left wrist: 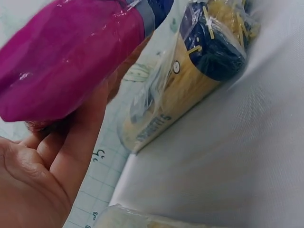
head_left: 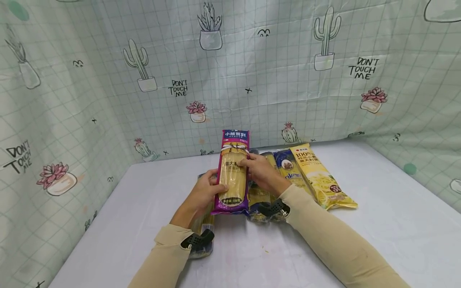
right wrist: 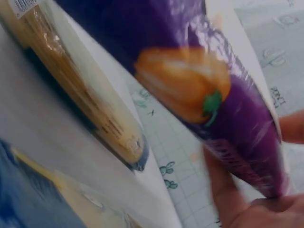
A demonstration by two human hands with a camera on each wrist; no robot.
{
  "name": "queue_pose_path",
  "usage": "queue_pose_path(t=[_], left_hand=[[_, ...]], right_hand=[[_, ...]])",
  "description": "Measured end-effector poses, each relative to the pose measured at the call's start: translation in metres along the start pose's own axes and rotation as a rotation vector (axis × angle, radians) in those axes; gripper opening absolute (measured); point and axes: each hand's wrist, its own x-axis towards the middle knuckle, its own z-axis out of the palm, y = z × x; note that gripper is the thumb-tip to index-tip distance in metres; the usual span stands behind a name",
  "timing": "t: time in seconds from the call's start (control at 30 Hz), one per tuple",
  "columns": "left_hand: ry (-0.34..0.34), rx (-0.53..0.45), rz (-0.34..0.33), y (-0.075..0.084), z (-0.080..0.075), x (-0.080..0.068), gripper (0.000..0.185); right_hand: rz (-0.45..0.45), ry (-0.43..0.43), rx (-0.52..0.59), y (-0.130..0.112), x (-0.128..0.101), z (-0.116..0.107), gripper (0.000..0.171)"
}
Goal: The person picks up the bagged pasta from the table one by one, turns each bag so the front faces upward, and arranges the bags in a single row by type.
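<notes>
Both hands hold up a purple and blue pack of pasta (head_left: 233, 180), its clear window facing me. The left hand (head_left: 200, 197) grips its lower left edge, thumb across the front. My right hand (head_left: 265, 173) grips the right edge higher up, thumb also on the front. In the left wrist view the pack's magenta side (left wrist: 76, 57) lies over the fingers of the left hand (left wrist: 47, 175). In the right wrist view, its purple side (right wrist: 175, 28) partly hides the right hand (right wrist: 256, 209).
One spaghetti pack (head_left: 203, 228) lies under the left forearm. Right of the held pack lie several more: a clear pack (head_left: 259, 197), a blue-topped pack (head_left: 288, 160) and a yellow pack (head_left: 322, 176). A patterned curtain (head_left: 237, 76) surrounds the white table (head_left: 144, 208).
</notes>
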Motion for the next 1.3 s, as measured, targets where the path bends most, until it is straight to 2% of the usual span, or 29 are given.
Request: queue_pose_path(t=[0.17,0.23,0.33,0.53,0.9,1.3], left_hand=[[0.048,0.004,0.023,-0.004,0.0,0.001,0.068],[0.068,-0.004,0.014,-0.005,-0.001,0.002,0.067],[0.071,-0.01,-0.004,-0.007,-0.001,0.002,0.065],[0.036,-0.007,-0.023,-0.009,-0.003,0.002,0.065],[0.061,0.041,-0.054,-0.007,-0.004,0.004,0.062],[0.058,0.071,-0.066,-0.007,-0.003,0.005,0.058]], right_hand=[[-0.01,-0.07,-0.169,0.003,-0.003,0.001,0.059],[-0.019,-0.079,-0.203,0.003,-0.004,0.003,0.056],[-0.03,-0.069,-0.217,0.006,-0.004,0.002,0.05],[-0.04,-0.07,-0.219,0.007,-0.004,0.0,0.04],[-0.051,-0.099,-0.249,0.002,-0.003,-0.002,0.04],[-0.016,-0.156,-0.242,0.0,-0.003,-0.009,0.043]])
